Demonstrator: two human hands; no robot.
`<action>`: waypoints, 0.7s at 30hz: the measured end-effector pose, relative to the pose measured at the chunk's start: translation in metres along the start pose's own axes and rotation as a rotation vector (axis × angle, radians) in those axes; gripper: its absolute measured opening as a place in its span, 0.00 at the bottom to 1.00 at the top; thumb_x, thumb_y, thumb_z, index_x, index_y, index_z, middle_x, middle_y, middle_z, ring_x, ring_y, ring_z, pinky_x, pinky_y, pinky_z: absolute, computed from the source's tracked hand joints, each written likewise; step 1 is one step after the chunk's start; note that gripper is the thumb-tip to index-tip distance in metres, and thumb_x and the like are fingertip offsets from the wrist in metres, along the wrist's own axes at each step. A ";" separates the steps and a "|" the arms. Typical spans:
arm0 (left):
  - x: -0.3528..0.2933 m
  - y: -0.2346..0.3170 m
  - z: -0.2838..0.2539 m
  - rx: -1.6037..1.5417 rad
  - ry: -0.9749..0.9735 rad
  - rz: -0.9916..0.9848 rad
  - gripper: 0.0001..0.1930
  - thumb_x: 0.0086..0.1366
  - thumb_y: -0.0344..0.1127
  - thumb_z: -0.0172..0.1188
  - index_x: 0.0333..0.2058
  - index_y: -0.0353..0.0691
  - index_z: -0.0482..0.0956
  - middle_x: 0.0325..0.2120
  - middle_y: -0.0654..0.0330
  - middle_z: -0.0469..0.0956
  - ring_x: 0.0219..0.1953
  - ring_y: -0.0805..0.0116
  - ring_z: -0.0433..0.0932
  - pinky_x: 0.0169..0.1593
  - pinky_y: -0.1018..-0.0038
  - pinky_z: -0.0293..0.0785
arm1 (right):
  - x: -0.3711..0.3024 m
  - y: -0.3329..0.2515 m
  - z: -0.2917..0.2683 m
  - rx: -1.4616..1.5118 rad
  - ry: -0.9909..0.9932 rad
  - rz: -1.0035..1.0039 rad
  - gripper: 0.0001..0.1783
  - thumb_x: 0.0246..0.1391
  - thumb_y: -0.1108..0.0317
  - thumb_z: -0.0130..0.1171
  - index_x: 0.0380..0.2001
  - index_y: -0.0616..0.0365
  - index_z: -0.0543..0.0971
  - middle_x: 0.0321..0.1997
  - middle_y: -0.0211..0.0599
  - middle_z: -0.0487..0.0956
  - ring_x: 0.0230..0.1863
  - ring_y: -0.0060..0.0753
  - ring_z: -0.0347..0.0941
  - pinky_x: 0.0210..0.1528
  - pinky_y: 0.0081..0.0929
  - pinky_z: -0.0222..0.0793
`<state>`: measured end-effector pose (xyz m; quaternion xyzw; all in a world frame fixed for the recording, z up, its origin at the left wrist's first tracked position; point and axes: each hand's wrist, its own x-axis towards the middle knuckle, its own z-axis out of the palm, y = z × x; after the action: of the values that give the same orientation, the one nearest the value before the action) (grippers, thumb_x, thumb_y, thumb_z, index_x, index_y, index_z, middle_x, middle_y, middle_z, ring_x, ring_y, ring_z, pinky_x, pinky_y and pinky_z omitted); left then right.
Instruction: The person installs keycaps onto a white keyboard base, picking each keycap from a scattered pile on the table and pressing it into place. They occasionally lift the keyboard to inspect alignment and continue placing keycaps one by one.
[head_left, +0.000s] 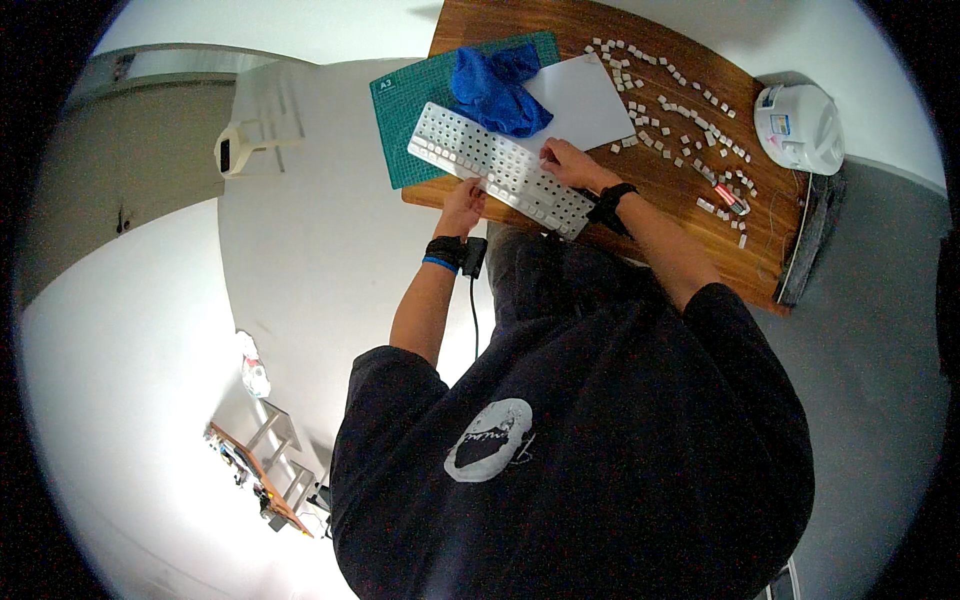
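A white keyboard lies slanted over the table's near edge, its face dotted with dark holes where keycaps are off. Some white keycaps still sit along its near side. The fingers of my left hand are closed on the keyboard's near edge. Over the right half of the keyboard, near its far edge, my right hand has its fingers curled together. What is between those fingertips, if anything, is too small to tell. Many loose white keycaps are spread in rough rows on the wood to the right.
A green cutting mat, a crumpled blue cloth and a white sheet lie beyond the keyboard on the wooden table. A red and white tube-like item rests among the keycaps. A white bucket stands at the right edge.
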<state>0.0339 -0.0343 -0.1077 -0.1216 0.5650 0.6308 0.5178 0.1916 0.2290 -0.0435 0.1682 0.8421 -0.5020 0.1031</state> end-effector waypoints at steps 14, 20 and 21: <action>-0.125 0.076 0.096 -0.094 -0.136 0.263 0.28 0.65 0.21 0.59 0.62 0.34 0.61 0.59 0.51 0.70 0.59 0.54 0.73 0.59 0.61 0.77 | -0.038 -0.055 -0.031 0.136 0.161 -0.291 0.11 0.61 0.69 0.58 0.46 0.59 0.74 0.48 0.45 0.74 0.52 0.42 0.73 0.57 0.38 0.69; -0.213 0.136 0.172 0.038 -0.063 0.504 0.25 0.65 0.25 0.62 0.59 0.32 0.65 0.55 0.51 0.74 0.55 0.60 0.76 0.57 0.64 0.77 | -0.094 -0.157 -0.099 0.363 0.207 -0.289 0.13 0.59 0.67 0.65 0.45 0.60 0.78 0.46 0.38 0.78 0.48 0.33 0.79 0.53 0.32 0.77; -0.222 0.141 0.181 0.106 -0.050 0.545 0.24 0.65 0.26 0.63 0.58 0.32 0.67 0.53 0.52 0.75 0.54 0.61 0.77 0.56 0.65 0.77 | -0.102 -0.168 -0.106 0.386 0.230 -0.362 0.14 0.58 0.68 0.66 0.45 0.60 0.78 0.45 0.37 0.78 0.47 0.32 0.80 0.53 0.30 0.77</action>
<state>0.0972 0.0272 0.1992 0.0775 0.5961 0.7192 0.3483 0.2202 0.2301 0.1780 0.0877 0.7534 -0.6409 -0.1184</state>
